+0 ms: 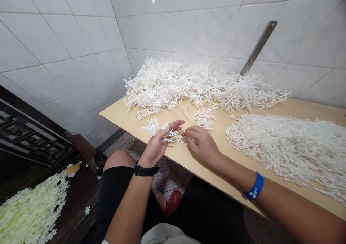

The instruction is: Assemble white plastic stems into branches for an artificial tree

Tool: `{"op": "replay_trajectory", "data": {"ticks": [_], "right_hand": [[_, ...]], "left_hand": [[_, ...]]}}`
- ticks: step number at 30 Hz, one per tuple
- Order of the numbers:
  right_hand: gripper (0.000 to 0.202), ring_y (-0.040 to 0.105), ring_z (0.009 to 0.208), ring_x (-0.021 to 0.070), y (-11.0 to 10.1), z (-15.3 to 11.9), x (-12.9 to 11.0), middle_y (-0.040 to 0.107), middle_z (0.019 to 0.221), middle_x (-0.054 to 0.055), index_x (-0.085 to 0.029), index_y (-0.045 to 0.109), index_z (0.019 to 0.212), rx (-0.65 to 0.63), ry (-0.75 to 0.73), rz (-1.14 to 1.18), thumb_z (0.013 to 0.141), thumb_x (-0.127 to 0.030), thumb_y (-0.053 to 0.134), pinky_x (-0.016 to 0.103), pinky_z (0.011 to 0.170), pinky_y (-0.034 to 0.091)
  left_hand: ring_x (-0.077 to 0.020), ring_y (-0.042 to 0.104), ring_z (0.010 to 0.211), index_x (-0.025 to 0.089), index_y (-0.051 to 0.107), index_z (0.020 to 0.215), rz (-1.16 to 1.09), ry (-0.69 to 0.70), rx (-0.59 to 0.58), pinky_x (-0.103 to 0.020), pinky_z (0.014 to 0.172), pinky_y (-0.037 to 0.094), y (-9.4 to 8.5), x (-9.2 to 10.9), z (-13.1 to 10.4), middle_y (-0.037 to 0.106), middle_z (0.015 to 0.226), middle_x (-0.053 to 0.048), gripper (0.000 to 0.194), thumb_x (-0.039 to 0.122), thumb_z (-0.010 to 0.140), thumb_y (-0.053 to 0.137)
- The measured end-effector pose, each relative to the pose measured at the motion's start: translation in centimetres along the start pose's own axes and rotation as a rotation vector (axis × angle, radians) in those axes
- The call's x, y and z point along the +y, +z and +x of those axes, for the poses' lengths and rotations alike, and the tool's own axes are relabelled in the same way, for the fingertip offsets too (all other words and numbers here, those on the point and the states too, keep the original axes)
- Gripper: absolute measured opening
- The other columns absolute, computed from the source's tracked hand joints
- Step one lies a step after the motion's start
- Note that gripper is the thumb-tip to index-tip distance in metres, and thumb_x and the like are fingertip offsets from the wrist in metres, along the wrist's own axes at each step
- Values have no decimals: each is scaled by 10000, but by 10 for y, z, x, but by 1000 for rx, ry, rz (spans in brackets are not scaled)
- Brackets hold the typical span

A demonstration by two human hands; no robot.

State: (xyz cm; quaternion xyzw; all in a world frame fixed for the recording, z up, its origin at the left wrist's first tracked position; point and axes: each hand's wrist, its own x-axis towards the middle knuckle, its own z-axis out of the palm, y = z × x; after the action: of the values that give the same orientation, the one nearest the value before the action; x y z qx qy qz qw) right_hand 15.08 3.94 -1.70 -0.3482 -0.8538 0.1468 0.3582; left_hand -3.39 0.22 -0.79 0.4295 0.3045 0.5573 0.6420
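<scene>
My left hand (158, 145) is over the table's near edge, with a small bunch of white, branching plastic sprigs (152, 127) held between thumb and palm. Its fingers point forward and to the right. My right hand (203, 146) is just beside it, thumb and fingertips pinched together at the thin right-hand end of the same sprigs. What exactly lies between those fingertips is too small to make out fully. Beyond both hands, a loose white sprig (205, 118) with a long thin stem lies on the table.
A big tangled heap of white sprigs (173, 81) lies along the wall. Right of my hands spreads a flatter pile of short white pieces (292, 146). A metal bracket (259, 47) slants up the tiled wall. At lower left, pale flower-shaped pieces (35, 208) cover a dark wooden seat (78, 200).
</scene>
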Motion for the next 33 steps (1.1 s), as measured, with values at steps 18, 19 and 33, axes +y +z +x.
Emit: {"op": "replay_trajectory", "data": {"ticks": [18,19,33], "right_hand": [[191,547,668,146,-7,4,-20,664,791,34,-181,687,853,-26,169,492,912,-350,619,270,599,429],[212,540,650,141,-8,4,-20,659,773,28,-180,690,849,2,225,559,899,-379,633,266,585,422],[135,573,683,152,3,-6,-38,694,783,25,-185,704,843,-104,181,531,888,-291,636,282,643,441]], "left_hand": [[-316,265,1491,346,417,1487,280,14,-278,-486,1203,232,-6,-3,-3,345,1604,-67,663,604,891,550],[-334,275,1484,326,414,1492,301,29,-289,-491,1196,247,-5,-4,-3,350,1599,-84,729,628,852,588],[-284,412,1410,325,492,1443,207,123,-44,-469,1196,250,7,-12,-6,441,1551,-43,494,514,1005,364]]}}
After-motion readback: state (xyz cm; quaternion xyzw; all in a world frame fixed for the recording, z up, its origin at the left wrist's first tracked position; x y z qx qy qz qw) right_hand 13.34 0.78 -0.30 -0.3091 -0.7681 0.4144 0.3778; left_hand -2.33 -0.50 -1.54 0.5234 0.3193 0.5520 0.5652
